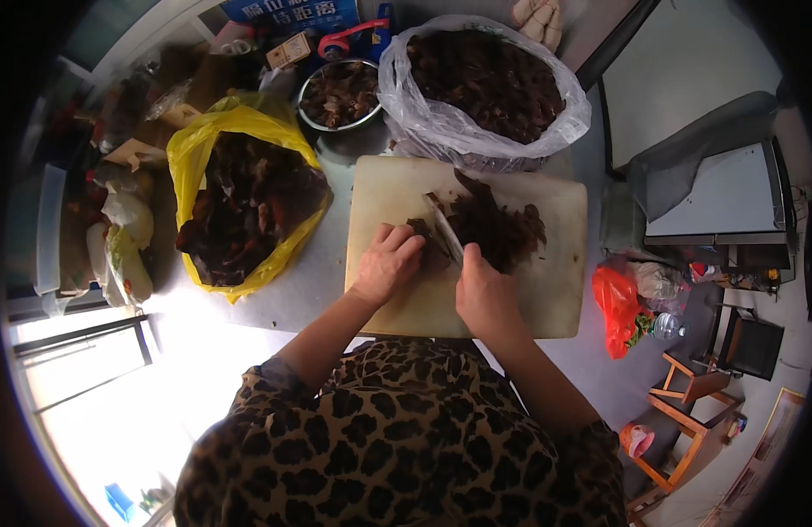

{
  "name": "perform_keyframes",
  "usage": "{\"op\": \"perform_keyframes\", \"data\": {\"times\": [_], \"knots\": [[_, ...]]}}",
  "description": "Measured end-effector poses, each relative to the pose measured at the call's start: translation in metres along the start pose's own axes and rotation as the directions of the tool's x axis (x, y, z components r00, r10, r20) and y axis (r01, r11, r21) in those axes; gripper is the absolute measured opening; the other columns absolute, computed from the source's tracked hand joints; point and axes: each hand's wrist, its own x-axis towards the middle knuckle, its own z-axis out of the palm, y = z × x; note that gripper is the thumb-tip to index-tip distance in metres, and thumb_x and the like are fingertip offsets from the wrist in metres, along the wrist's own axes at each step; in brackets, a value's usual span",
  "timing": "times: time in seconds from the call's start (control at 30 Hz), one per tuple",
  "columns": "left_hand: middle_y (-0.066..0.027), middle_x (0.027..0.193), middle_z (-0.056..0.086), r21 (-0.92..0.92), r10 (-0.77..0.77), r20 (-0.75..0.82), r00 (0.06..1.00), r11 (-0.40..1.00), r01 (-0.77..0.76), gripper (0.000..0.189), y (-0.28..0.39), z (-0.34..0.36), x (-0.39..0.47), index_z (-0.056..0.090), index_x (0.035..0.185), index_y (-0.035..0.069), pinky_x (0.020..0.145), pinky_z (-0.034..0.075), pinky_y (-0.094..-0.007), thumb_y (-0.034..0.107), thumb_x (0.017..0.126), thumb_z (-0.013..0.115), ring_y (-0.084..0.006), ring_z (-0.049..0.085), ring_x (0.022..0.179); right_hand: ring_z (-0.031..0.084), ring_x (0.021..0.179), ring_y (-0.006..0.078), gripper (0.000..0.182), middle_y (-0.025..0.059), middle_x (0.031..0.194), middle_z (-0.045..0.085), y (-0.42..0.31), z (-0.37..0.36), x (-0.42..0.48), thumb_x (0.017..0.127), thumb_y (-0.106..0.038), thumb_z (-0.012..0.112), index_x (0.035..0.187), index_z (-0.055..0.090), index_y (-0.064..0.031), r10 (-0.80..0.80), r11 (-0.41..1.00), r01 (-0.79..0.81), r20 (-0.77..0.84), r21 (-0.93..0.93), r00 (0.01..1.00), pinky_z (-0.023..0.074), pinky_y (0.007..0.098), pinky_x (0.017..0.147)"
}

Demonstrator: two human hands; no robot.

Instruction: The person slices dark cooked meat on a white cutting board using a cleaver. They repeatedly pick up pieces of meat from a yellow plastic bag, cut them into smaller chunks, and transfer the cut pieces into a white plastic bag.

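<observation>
My right hand (488, 293) grips a kitchen knife (447, 230), its blade standing on edge over the pale cutting board (386, 188). Just left of the blade, the bent fingers of my left hand (389, 260) press down on a dark brown piece of food (432, 250), which may be meat. Part of that piece is hidden under the fingers. Right of the knife lies a heap of dark cut slices (495, 227), with a longer strip at its upper end.
Behind the board stands a clear plastic bag (419, 125) full of dark pieces, beside a metal bowl (307, 118) of browner chunks. A yellow bag (185, 165) holding larger dark pieces lies left. A red tape dispenser (337, 45) sits at the back.
</observation>
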Motion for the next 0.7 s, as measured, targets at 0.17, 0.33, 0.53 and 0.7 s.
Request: {"op": "perform_keyframes", "data": {"times": [0.17, 0.33, 0.53, 0.7], "knots": [[-0.0048, 0.105, 0.058, -0.017, -0.022, 0.091, 0.996, 1.000, 0.024, 0.027, 0.006, -0.003, -0.002, 0.061, 0.100, 0.012, 0.079, 0.052, -0.0366, 0.008, 0.075, 0.068, -0.0279, 0.054, 0.097, 0.066, 0.067, 0.0362, 0.022, 0.0170, 0.083, 0.063, -0.007, 0.027, 0.005, 0.084, -0.003, 0.056, 0.102, 0.044, -0.0036, -0.007, 0.997, 0.012, 0.070, -0.076, 0.998, 0.0529, 0.0463, 0.058], [-0.0077, 0.107, 0.058, -0.133, 0.011, 0.110, 0.994, 0.991, 0.003, 0.023, 0.014, -0.029, 0.004, 0.061, 0.101, 0.009, 0.083, 0.050, -0.0390, 0.005, 0.078, 0.066, -0.0308, 0.054, 0.099, 0.062, 0.062, 0.0402, 0.027, 0.0188, 0.065, 0.061, 0.021, 0.041, 0.019, 0.085, -0.011, 0.058, 0.106, 0.043, -0.0026, 0.007, 0.998, -0.002, -0.070, 0.064, 0.998, 0.0497, 0.0516, 0.056], [-0.0116, 0.105, 0.059, -0.236, -0.067, 0.117, 0.991, 0.967, 0.094, 0.026, 0.013, -0.029, 0.006, 0.062, 0.100, 0.005, 0.084, 0.049, -0.0400, 0.001, 0.076, 0.068, -0.0334, 0.057, 0.097, 0.063, 0.064, 0.0397, 0.022, 0.0198, 0.072, 0.063, 0.018, 0.003, 0.016, 0.085, -0.009, 0.057, 0.102, 0.043, -0.0026, -0.009, 0.999, 0.013, -0.087, 0.052, 0.996, 0.0498, 0.0509, 0.056], [-0.0088, 0.105, 0.058, -0.181, -0.050, 0.124, 0.991, 0.981, 0.072, 0.028, 0.007, -0.022, -0.001, 0.060, 0.101, 0.008, 0.084, 0.050, -0.0391, 0.006, 0.074, 0.071, -0.0315, 0.055, 0.100, 0.064, 0.065, 0.0377, 0.020, 0.0179, 0.075, 0.063, -0.014, -0.026, -0.008, 0.085, -0.006, 0.055, 0.101, 0.045, -0.0033, -0.065, 0.997, 0.066, 0.052, -0.029, 0.997, 0.0505, 0.0483, 0.056]]}}
